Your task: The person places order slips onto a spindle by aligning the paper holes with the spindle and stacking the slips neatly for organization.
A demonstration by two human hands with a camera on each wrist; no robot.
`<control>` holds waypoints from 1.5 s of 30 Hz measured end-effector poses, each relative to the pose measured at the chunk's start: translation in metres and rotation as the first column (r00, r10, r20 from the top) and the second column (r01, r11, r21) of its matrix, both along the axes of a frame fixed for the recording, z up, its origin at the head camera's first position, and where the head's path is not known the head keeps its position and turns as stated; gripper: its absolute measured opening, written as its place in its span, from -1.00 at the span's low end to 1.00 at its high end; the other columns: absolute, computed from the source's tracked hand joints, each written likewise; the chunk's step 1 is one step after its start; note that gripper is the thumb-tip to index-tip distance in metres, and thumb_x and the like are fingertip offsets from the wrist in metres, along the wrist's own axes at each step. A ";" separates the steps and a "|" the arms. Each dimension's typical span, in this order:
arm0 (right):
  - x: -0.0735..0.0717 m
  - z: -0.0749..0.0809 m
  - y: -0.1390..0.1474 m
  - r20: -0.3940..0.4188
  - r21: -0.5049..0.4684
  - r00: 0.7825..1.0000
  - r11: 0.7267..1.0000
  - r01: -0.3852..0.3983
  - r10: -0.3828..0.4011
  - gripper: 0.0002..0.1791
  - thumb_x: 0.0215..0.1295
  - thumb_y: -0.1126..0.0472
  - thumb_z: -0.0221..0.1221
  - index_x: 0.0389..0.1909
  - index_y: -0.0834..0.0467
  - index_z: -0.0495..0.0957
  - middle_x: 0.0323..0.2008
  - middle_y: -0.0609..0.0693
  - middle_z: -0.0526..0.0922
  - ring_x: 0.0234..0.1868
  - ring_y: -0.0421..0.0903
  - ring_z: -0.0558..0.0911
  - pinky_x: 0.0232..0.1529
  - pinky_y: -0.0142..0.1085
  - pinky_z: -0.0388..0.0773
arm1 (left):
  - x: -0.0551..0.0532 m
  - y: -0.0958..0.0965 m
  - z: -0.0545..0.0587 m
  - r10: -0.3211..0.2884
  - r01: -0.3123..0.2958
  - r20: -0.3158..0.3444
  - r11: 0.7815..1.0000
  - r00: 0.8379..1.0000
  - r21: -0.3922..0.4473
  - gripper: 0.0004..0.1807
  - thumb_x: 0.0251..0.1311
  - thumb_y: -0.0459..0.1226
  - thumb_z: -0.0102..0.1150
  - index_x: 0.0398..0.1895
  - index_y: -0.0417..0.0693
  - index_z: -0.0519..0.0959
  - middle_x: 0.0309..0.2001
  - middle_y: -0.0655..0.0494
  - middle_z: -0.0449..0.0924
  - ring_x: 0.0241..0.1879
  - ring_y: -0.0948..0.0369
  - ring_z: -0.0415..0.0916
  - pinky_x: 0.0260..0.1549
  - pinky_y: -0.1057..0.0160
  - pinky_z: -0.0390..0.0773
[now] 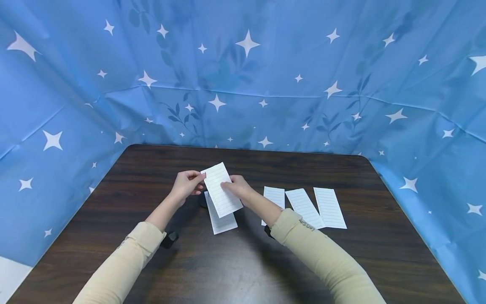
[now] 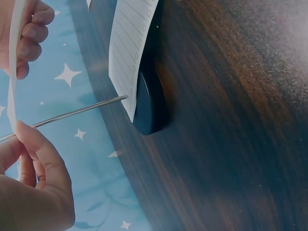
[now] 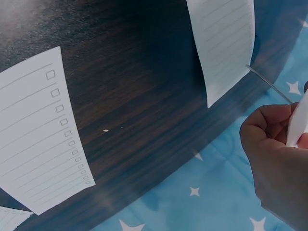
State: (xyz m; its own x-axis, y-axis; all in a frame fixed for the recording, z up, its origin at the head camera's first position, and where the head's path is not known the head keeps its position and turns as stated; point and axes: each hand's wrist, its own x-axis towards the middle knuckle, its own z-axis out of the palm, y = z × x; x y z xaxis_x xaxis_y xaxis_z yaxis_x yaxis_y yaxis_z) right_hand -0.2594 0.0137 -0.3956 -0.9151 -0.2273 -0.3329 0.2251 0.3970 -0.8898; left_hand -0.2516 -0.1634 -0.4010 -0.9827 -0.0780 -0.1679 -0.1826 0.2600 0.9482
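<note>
Pinching its near edge between thumb and fingertips, our left hand (image 1: 186, 184) meets our right hand (image 1: 240, 190) across one ruled sheet (image 1: 221, 190), which the right grips with its thumb laid on the printed face. That sheet hangs tilted above the table (image 1: 114, 202), between both hands and over a lower sheet (image 1: 220, 223). We probably use two hands because thin paper would otherwise sag or twist. A slim metal rod (image 2: 79, 111) rises from a dark rounded base (image 2: 150, 103) and seems to run through the lower sheet near its end, which would explain why that paper stays put. The rod also reaches our left thumb, so we judge the pinch is there to line paper up with it; whether it pierces the sheet we hold, we cannot tell. To our right lie a left loose sheet (image 1: 274, 195), a middle loose sheet (image 1: 303, 204) and a right loose sheet (image 1: 329, 207), fanned out, perhaps so that each can be lifted singly. We read no brand or words on the paper, only printed lines and little tick boxes; dark lettering (image 1: 306, 224) on our right sleeve (image 1: 322, 253) is too small to make out
</note>
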 end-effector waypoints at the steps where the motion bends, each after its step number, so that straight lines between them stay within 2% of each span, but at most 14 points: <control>1: 0.001 0.000 0.001 0.001 0.004 1.000 1.000 0.001 -0.001 -0.65 0.33 0.21 0.06 0.04 0.34 0.48 -0.12 0.18 0.59 -0.20 -0.05 0.55 -0.21 -0.31 0.52 | 0.000 0.001 0.000 -0.005 0.005 -0.004 1.000 1.000 -0.009 -0.62 0.33 -0.25 0.04 0.05 -0.40 0.46 -0.39 0.09 0.52 -0.57 0.38 0.45 -0.58 0.48 0.58; 4: 0.003 -0.003 0.004 -0.010 0.035 1.000 0.999 -0.011 0.011 -0.69 0.31 0.21 0.09 -0.03 0.33 0.51 -0.15 0.15 0.57 -0.18 -0.07 0.51 -0.17 -0.29 0.48 | 0.000 0.003 0.002 -0.002 0.002 -0.005 1.000 1.000 -0.031 -0.64 0.31 -0.25 0.06 0.02 -0.38 0.49 -0.38 0.05 0.53 -0.56 0.36 0.44 -0.58 0.48 0.59; 8: 0.006 -0.009 0.007 -0.031 0.092 0.999 0.996 -0.023 0.026 -0.80 0.29 0.20 0.12 -0.25 0.29 0.53 -0.32 0.05 0.53 -0.30 -0.13 0.43 -0.32 -0.35 0.40 | 0.001 0.002 0.002 0.008 -0.008 0.000 0.998 1.000 -0.067 -0.68 0.29 -0.26 0.08 -0.04 -0.36 0.52 -0.32 -0.06 0.57 -0.55 0.34 0.45 -0.59 0.48 0.58; 12: 0.005 -0.019 0.011 -0.035 0.080 0.999 0.997 -0.014 0.017 -0.83 0.28 0.22 0.13 -0.39 0.27 0.49 -0.44 0.03 0.46 -0.40 -0.13 0.41 -0.41 -0.35 0.41 | 0.001 0.001 -0.002 0.000 0.000 0.000 0.997 1.000 -0.082 -0.68 0.29 -0.26 0.08 -0.06 -0.38 0.52 -0.27 -0.16 0.58 -0.56 0.33 0.45 -0.60 0.47 0.58; 14: 0.001 -0.029 0.015 -0.038 0.054 0.999 0.998 -0.027 0.030 -0.82 0.27 0.20 0.13 -0.41 0.25 0.50 -0.45 0.03 0.47 -0.43 -0.13 0.45 -0.43 -0.33 0.48 | 0.000 0.000 -0.004 -0.003 0.003 0.000 0.996 1.000 -0.087 -0.68 0.29 -0.25 0.08 -0.06 -0.38 0.52 -0.30 -0.13 0.58 -0.57 0.33 0.45 -0.60 0.47 0.58; 17: 0.001 -0.035 0.019 -0.021 0.050 0.999 0.998 -0.038 0.039 -0.82 0.28 0.19 0.13 -0.36 0.26 0.53 -0.40 0.06 0.53 -0.42 -0.11 0.51 -0.40 -0.29 0.59 | 0.000 -0.001 -0.008 0.003 -0.002 0.006 0.996 1.000 -0.092 -0.69 0.29 -0.25 0.09 -0.08 -0.37 0.53 -0.34 -0.08 0.57 -0.58 0.33 0.44 -0.61 0.47 0.57; 19: 0.001 -0.037 0.021 -0.012 0.062 0.999 0.997 -0.034 0.035 -0.81 0.27 0.19 0.14 -0.30 0.27 0.55 -0.39 0.08 0.55 -0.44 -0.11 0.53 -0.40 -0.30 0.61 | -0.001 -0.001 -0.010 -0.004 0.005 0.004 0.995 1.000 -0.096 -0.69 0.29 -0.25 0.09 -0.10 -0.38 0.53 -0.35 -0.12 0.58 -0.57 0.32 0.45 -0.62 0.47 0.57; 22: 0.007 -0.032 0.023 -0.007 0.089 1.000 0.996 -0.023 0.024 -0.80 0.28 0.22 0.13 -0.23 0.30 0.56 -0.44 0.06 0.55 -0.49 -0.14 0.51 -0.46 -0.37 0.56 | -0.001 -0.002 -0.013 -0.015 0.015 0.005 0.994 1.000 -0.108 -0.69 0.29 -0.25 0.09 -0.11 -0.37 0.55 -0.33 -0.16 0.59 -0.56 0.31 0.46 -0.63 0.46 0.57; 26: 0.011 -0.032 0.025 -0.016 0.089 0.999 0.996 -0.030 0.031 -0.82 0.26 0.25 0.13 -0.24 0.31 0.55 -0.56 -0.03 0.51 -0.57 -0.20 0.46 -0.57 -0.46 0.43 | -0.003 -0.004 -0.015 -0.025 0.024 -0.003 0.990 1.000 -0.136 -0.70 0.30 -0.25 0.07 -0.11 -0.36 0.56 -0.33 -0.15 0.60 -0.54 0.29 0.46 -0.64 0.46 0.56; 32: 0.012 -0.035 0.027 -0.004 0.088 0.999 0.995 -0.038 0.038 -0.82 0.26 0.25 0.12 -0.26 0.32 0.56 -0.58 -0.05 0.51 -0.61 -0.22 0.46 -0.58 -0.48 0.42 | -0.004 -0.006 -0.016 -0.064 0.060 -0.014 0.981 0.998 -0.185 -0.70 0.31 -0.26 0.05 -0.12 -0.37 0.57 -0.32 -0.17 0.61 -0.53 0.29 0.48 -0.63 0.43 0.58; 38: 0.012 -0.037 0.026 -0.010 0.112 0.998 0.992 -0.057 0.059 -0.82 0.25 0.26 0.10 -0.28 0.32 0.56 -0.60 -0.05 0.49 -0.62 -0.21 0.45 -0.61 -0.49 0.40 | -0.006 -0.009 -0.021 -0.119 0.109 -0.018 0.952 0.993 -0.285 -0.72 0.30 -0.27 0.06 -0.15 -0.36 0.58 -0.29 -0.23 0.60 -0.52 0.27 0.47 -0.57 0.37 0.63; 45: 0.012 -0.040 0.027 -0.001 0.131 0.995 0.987 -0.097 0.098 -0.84 0.22 0.30 0.08 -0.35 0.32 0.57 -0.66 -0.07 0.46 -0.67 -0.22 0.43 -0.63 -0.49 0.38 | -0.009 -0.010 -0.028 -0.154 0.141 -0.001 0.908 0.988 -0.394 -0.73 0.28 -0.26 0.08 -0.17 -0.34 0.59 -0.37 -0.13 0.56 -0.51 0.24 0.49 -0.55 0.33 0.64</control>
